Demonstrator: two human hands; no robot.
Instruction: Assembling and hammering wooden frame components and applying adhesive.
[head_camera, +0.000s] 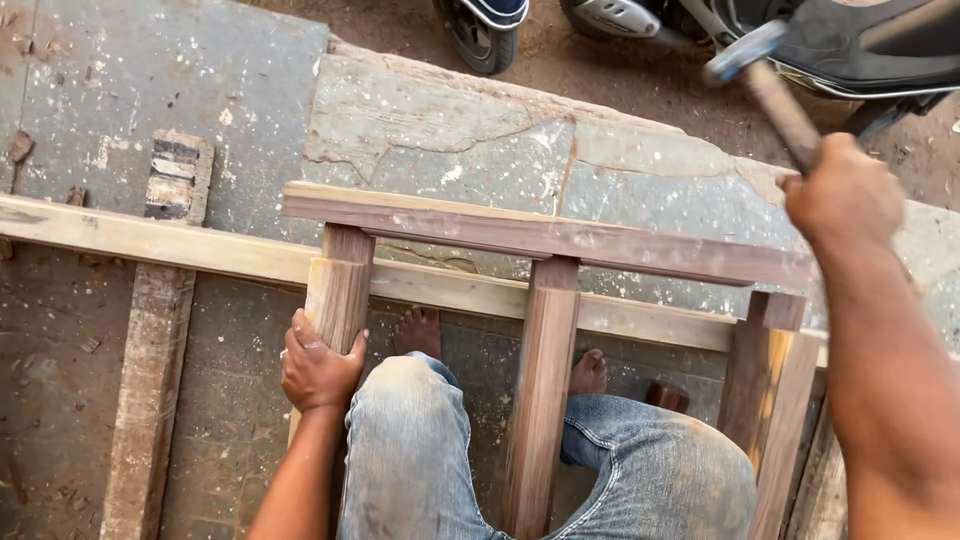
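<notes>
A wooden frame stands in front of me, with a top rail (560, 237) across three upright posts. My left hand (318, 367) grips the left post (338, 285) just below the rail. My right hand (846, 193) is raised at the right, closed on the wooden handle of a hammer (770, 85); its metal head is blurred above the frame's right end. The middle post (542, 380) runs down between my knees in blue jeans, and my bare feet (420, 330) rest on the ground behind it.
A long pale plank (150, 240) lies across the stone slabs behind the frame. A darker board (145, 390) lies lengthwise at the left. A small notched wood block (178, 178) sits on the slab. Scooter wheels (480, 30) and a black seat stand on dirt at the top.
</notes>
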